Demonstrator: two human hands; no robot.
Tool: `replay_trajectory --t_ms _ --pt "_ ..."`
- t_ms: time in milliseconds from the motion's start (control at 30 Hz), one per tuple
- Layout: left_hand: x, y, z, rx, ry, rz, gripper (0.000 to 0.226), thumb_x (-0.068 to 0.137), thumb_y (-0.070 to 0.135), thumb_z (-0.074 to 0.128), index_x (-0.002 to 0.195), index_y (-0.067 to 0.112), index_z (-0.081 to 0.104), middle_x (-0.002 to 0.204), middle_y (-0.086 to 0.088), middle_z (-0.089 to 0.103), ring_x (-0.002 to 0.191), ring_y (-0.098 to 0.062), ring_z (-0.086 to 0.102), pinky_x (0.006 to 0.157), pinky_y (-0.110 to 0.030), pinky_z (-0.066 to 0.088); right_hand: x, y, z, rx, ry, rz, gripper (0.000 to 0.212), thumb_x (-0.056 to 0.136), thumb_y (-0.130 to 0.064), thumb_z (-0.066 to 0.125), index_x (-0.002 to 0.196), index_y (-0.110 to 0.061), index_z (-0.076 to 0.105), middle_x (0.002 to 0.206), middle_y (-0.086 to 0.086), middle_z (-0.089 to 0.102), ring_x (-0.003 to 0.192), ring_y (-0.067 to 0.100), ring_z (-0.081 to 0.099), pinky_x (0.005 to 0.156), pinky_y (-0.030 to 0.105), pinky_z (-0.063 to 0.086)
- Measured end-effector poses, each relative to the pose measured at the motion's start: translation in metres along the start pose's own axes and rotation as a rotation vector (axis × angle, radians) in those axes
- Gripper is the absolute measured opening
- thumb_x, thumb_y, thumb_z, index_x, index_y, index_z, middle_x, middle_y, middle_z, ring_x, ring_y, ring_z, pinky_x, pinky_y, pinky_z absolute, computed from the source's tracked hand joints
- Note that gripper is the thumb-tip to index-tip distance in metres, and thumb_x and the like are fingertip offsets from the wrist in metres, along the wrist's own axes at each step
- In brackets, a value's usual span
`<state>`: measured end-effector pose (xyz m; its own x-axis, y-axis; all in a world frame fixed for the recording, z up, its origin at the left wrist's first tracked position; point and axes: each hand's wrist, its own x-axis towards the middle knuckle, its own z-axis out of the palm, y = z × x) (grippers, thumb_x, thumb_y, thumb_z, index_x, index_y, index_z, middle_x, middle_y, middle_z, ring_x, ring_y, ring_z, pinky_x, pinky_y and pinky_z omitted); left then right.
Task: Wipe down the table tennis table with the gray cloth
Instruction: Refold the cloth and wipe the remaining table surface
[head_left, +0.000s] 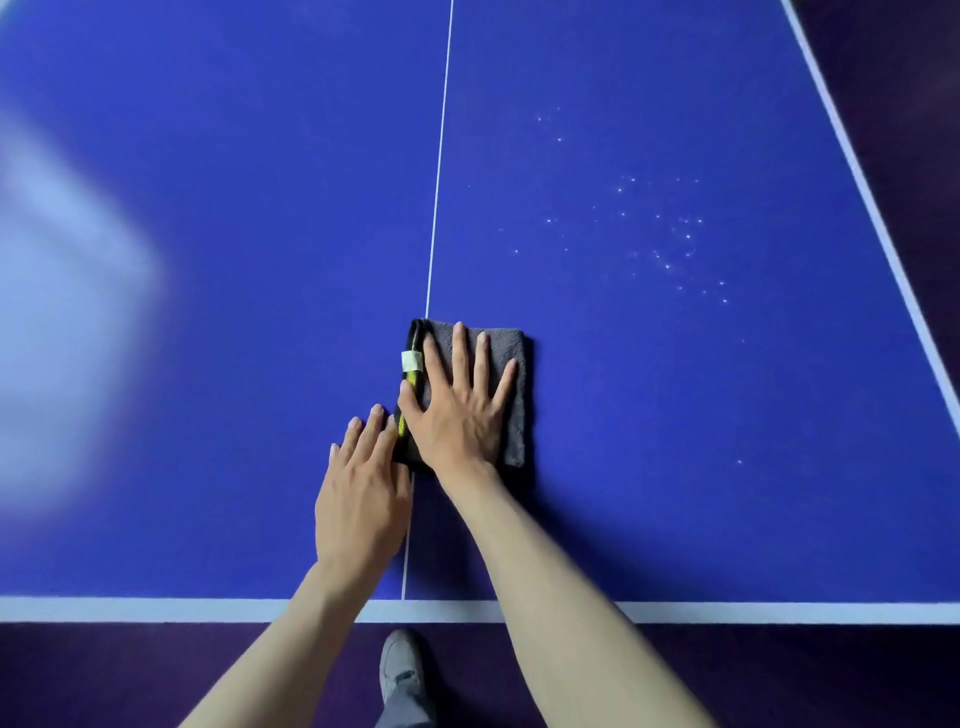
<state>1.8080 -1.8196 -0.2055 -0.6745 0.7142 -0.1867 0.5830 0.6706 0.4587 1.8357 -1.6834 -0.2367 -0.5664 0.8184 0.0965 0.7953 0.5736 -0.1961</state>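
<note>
Near edge: my left hand (361, 493) lies flat beside the gray cloth (511, 395) at the centre line; right hand (457, 410) presses it, fingers spread. I'd sweep right across the tabletop (208, 234) specks (670, 239), keeping pressure even.

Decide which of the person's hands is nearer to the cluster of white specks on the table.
Right. The right hand lies flat on the gray cloth, below-left of the white specks; the left hand rests further left, beside the cloth.
</note>
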Motion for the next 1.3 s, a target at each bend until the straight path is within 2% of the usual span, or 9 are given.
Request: replay_trajectory --t_ms 133,267,400,533,667,800,933,1100,1300 --pt "0.004 0.011 -0.005 0.076 0.12 -0.034 0.047 0.096 0.024 0.035 0.135 0.016 0.06 0.15 -0.002 0.054 0.14 -0.028 0.048 0.107 -0.048 0.046 -0.003 0.047 -0.01 0.038 0.021 -0.076 0.064 0.097 -0.064 0.042 0.157 -0.04 0.041 0.17 -0.003 0.028 0.157 0.023 0.023 0.124 0.062 0.01" --pt "-0.01 0.058 0.013 0.282 0.211 0.106 0.045 0.091 0.019 0.042 0.133 0.021 0.057 0.145 -0.009 0.053 0.138 -0.035 0.043 0.108 -0.053 0.037 -0.012 0.14 -0.027 0.035 0.068 -0.043 0.064 0.096 -0.064 0.046 0.155 -0.039 0.045 0.168 -0.003 0.032 0.156 0.022 0.028 0.125 0.06 0.014" --pt "-0.022 0.144 0.064 0.254 0.057 0.242 0.053 0.091 0.023 0.041 0.141 0.028 0.056 0.153 -0.008 0.049 0.142 -0.032 0.043 0.108 -0.052 0.04 -0.017 0.256 -0.05 -0.035 0.065 0.004 0.065 0.097 -0.064 0.045 0.156 -0.038 0.044 0.169 -0.003 0.031 0.155 0.023 0.03 0.126 0.058 0.014" --pt "-0.029 0.214 0.108 0.29 -0.128 0.109 0.061 0.092 0.035 0.033 0.153 0.037 0.039 0.159 -0.014 0.037 0.145 -0.038 0.032 0.104 -0.065 0.034 -0.023 0.387 -0.077 -0.104 0.051 0.101 0.067 0.096 -0.064 0.044 0.155 -0.033 0.046 0.169 -0.002 0.03 0.155 0.024 0.029 0.125 0.059 0.015" --pt "-0.031 0.221 0.117 0.335 -0.147 0.04 0.064 0.09 0.04 0.034 0.154 0.042 0.036 0.164 -0.013 0.027 0.15 -0.039 0.02 0.105 -0.071 0.028 -0.027 0.488 -0.098 -0.119 0.023 0.242 0.068 0.097 -0.065 0.04 0.151 -0.027 0.054 0.171 -0.002 0.026 0.157 0.024 0.024 0.125 0.061 0.014" --pt "-0.031 0.225 0.116 0.318 -0.14 0.013 0.066 0.089 0.045 0.026 0.154 0.044 0.035 0.164 -0.01 0.024 0.151 -0.037 0.019 0.107 -0.069 0.027 -0.025 0.464 -0.087 -0.132 0.092 0.31 0.059 0.1 -0.056 0.044 0.149 -0.027 0.055 0.17 0.004 0.028 0.156 0.03 0.027 0.121 0.068 0.015" --pt "-0.029 0.227 0.114 0.317 -0.155 0.029 0.067 0.089 0.046 0.023 0.155 0.044 0.034 0.164 -0.01 0.025 0.149 -0.037 0.019 0.104 -0.067 0.03 -0.021 0.378 -0.074 -0.045 0.186 0.177 0.056 0.095 -0.05 0.054 0.147 -0.03 0.058 0.166 0.007 0.036 0.153 0.034 0.034 0.12 0.07 0.017" --pt "-0.027 0.221 0.114 0.25 -0.136 0.037 0.06 0.09 0.038 0.027 0.146 0.041 0.047 0.166 -0.008 0.025 0.15 -0.034 0.02 0.107 -0.067 0.028 -0.02 0.259 -0.059 0.081 0.039 0.012 0.062 0.094 -0.053 0.049 0.154 -0.035 0.048 0.17 0.004 0.028 0.158 0.031 0.021 0.121 0.07 0.012" --pt "-0.025 0.234 0.112 0.226 0.026 -0.039 0.049 0.096 0.039 0.029 0.135 0.041 0.058 0.151 0.0 0.046 0.141 -0.028 0.037 0.106 -0.055 0.038 -0.021 0.305 -0.065 0.098 0.038 -0.101 0.06 0.092 -0.05 0.051 0.151 -0.039 0.051 0.169 -0.004 0.032 0.156 0.023 0.026 0.124 0.06 0.016"
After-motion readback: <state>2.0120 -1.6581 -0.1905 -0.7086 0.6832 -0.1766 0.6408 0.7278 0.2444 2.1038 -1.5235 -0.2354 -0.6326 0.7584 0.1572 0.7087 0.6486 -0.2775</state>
